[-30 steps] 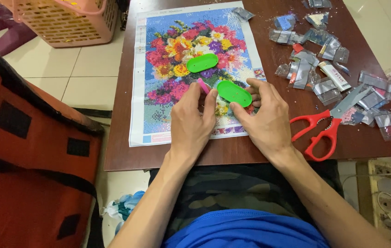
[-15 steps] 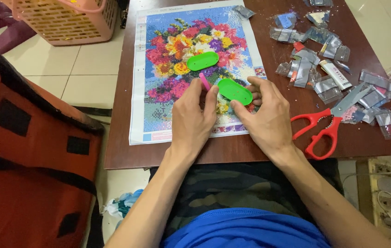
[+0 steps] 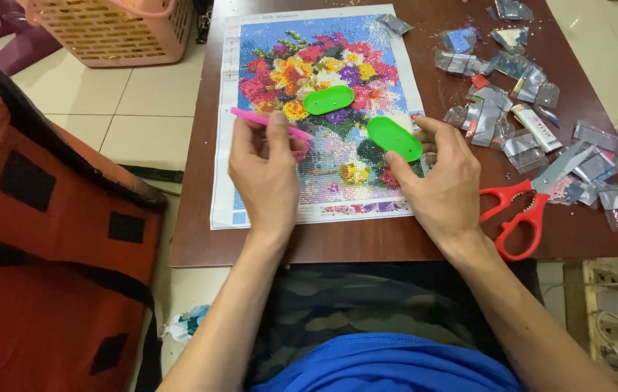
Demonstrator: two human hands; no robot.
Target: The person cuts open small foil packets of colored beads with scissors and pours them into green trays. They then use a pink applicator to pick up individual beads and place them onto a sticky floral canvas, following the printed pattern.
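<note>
A flower mosaic canvas [image 3: 323, 80] lies on the brown table [image 3: 265, 247]. My left hand [image 3: 265, 178] holds a thin pink pen [image 3: 247, 116] level over the canvas's left part, tip pointing right. My right hand [image 3: 443, 181] rests on the canvas's right edge, fingers pinching a green oval tray [image 3: 394, 138]. A second green oval tray [image 3: 329, 99] sits on the canvas just beyond, untouched.
Red-handled scissors [image 3: 523, 210] lie right of my right hand. Several small clear packets [image 3: 512, 94] are scattered over the table's right side. A pink basket [image 3: 116, 29] stands on the tiled floor at upper left, and an orange-and-black bag [image 3: 40, 247] fills the left.
My left hand has drawn the pink pen back from the green tray and swung it to the left, now lying level. My right hand keeps its hold on the tray.
</note>
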